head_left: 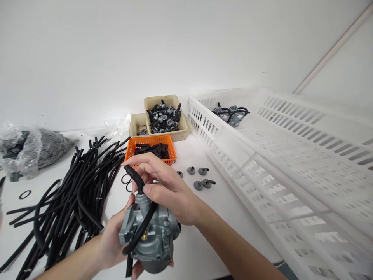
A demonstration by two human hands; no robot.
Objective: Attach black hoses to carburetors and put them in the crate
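A grey metal carburetor (pixel 159 241) is held in front of me, above the table. My left hand (pixel 112 243) is closed round its left side, with fingertips showing beneath the bowl. On top sits a black rubber elbow boot (pixel 135 179), leaning to the left. My right hand (pixel 171 190) is closed at this boot, thumb against its base and fingers curled behind it. A black hose (pixel 144 229) loops down across the carburetor's front, near a small brass screw (pixel 144 235). The carburetor's far side is hidden by my right hand.
Many loose black hoses (pixel 87 190) and a plastic bag of dark parts (pixel 43 147) lie left. An orange basket (pixel 172 152), beige bins (pixel 183 134) and small round grey parts (pixel 198 185) are beyond my hands. A large white crate (pixel 215 144) with carburetors (pixel 233 114) stands right.
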